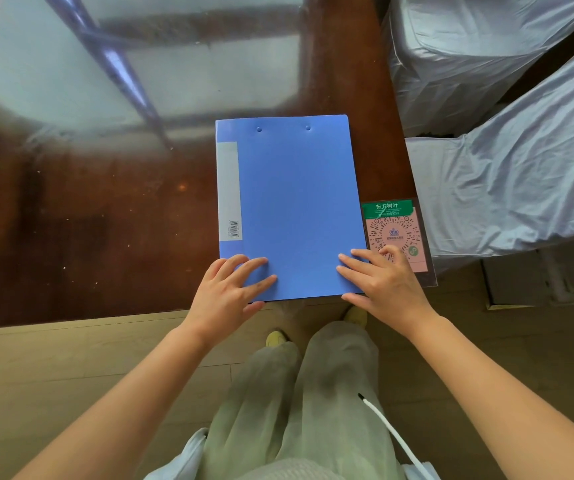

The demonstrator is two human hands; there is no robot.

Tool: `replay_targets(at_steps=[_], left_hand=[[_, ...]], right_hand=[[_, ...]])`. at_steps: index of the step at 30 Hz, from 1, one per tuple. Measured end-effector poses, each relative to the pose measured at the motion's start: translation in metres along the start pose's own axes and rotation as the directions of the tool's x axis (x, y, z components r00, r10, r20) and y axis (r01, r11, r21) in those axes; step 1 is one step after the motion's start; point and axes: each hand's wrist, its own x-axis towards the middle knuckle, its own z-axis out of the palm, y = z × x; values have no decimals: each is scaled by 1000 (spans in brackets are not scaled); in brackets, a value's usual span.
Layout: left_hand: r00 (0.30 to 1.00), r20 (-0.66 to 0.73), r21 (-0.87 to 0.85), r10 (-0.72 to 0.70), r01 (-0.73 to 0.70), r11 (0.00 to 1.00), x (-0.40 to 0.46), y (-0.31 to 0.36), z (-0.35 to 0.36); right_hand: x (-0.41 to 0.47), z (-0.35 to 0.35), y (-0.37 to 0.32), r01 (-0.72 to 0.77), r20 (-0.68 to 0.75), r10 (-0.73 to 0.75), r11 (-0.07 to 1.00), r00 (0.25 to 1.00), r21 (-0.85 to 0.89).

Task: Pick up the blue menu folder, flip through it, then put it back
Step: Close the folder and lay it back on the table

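Blue folder (296, 206) lying closed and flat on the glossy brown table (88, 220), toward its right end, near edge flush with or just over the table's near edge. Pale label strip (229, 190) down the folder's left side with a small barcode at its near end; two rivets near the far edge.

Left hand (230, 291) resting on the folder's near-left corner, fingers spread flat on the cover, thumb by the near edge; not closed around anything. Right hand (382, 284) on the near-right corner, fingers splayed, fingertips partly on the cover, partly over the card beside it; likewise loose, flat, nothing gripped. Cannot tell whether either thumb hooks under the edge.

Pink QR card (398, 237) with a green header, in a clear sleeve, just right of the folder at the table's right edge, touching or nearly touching it.

Pale wrinkled fabric covers (507, 181) over furniture to the right, beyond the table. Wooden floor (71, 358) near, with legs in light trousers (313, 393) and yellowish shoes below the table edge. White cord (392, 434) across the right leg.
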Motion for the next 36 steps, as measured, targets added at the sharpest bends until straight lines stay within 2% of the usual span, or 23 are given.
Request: replay_targets(at_steps=[16, 24, 29, 36], left_hand=[[999, 4, 30, 34, -34, 999, -1, -1, 1], [998, 13, 54, 53, -54, 997, -1, -2, 2], [996, 31, 64, 79, -80, 995, 1, -5, -2], [998, 43, 47, 48, -50, 998, -2, 0, -1]], right_hand=[[-1, 1, 2, 22, -27, -22, 1000, 999, -19], [4, -4, 7, 46, 37, -46, 999, 998, 0], [4, -5, 4, 50, 23, -50, 999, 998, -10], [4, -5, 4, 56, 28, -56, 998, 998, -14]])
